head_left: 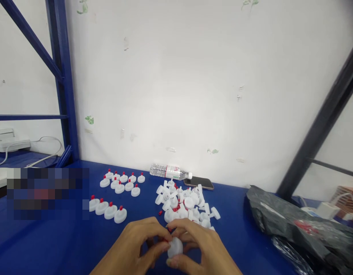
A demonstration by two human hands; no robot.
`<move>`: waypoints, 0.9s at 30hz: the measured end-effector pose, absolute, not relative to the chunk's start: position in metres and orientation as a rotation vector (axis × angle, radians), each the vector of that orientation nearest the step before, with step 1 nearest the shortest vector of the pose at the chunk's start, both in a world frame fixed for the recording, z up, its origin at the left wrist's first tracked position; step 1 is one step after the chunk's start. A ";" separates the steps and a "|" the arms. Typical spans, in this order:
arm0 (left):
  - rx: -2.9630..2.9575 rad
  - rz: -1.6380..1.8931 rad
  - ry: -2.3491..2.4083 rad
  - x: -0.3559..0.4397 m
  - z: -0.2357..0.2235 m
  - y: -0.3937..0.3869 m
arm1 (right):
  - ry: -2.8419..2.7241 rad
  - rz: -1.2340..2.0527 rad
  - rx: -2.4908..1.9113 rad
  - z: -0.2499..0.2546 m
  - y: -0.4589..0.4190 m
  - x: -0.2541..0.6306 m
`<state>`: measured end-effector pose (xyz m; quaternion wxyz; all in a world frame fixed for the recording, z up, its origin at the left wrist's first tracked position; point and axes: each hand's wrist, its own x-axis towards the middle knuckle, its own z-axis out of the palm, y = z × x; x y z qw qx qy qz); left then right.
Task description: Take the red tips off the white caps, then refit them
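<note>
Close to the table's front edge, both my hands meet at a round white plastic cap (pixel 175 248). My right hand (pixel 197 242) is closed round the cap, thumb below and fingers behind. The fingers of my left hand (pixel 143 238) pinch at its left side, where a small red tip (pixel 166 240) shows between them. Whether the red tip is seated on the white cap cannot be seen. Just beyond my hands lies a loose pile of white plastic caps and T-shaped pieces (pixel 189 202), with small red tips among them.
To the left, several white caps with red tips (pixel 120 214) stand in rows on the blue table (pixel 79 244). A plastic bottle (pixel 170 172) lies near the wall beside a phone (pixel 199 182). A grey plastic bag (pixel 279 214) is at the right. Blue metal posts (pixel 64 76) frame the table.
</note>
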<state>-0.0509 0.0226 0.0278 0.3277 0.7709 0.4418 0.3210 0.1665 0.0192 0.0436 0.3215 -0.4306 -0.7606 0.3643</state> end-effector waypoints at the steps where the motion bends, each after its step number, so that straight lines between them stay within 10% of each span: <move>1: 1.984 0.851 1.134 -0.049 0.029 0.022 | -1.992 1.011 -1.111 0.044 0.019 0.165; 13: 2.338 0.292 1.634 -0.051 0.016 0.036 | -2.063 0.481 -1.399 0.018 0.015 0.156; 27: 2.262 0.455 1.996 -0.117 0.019 0.064 | -2.126 0.496 -1.352 0.033 0.014 0.156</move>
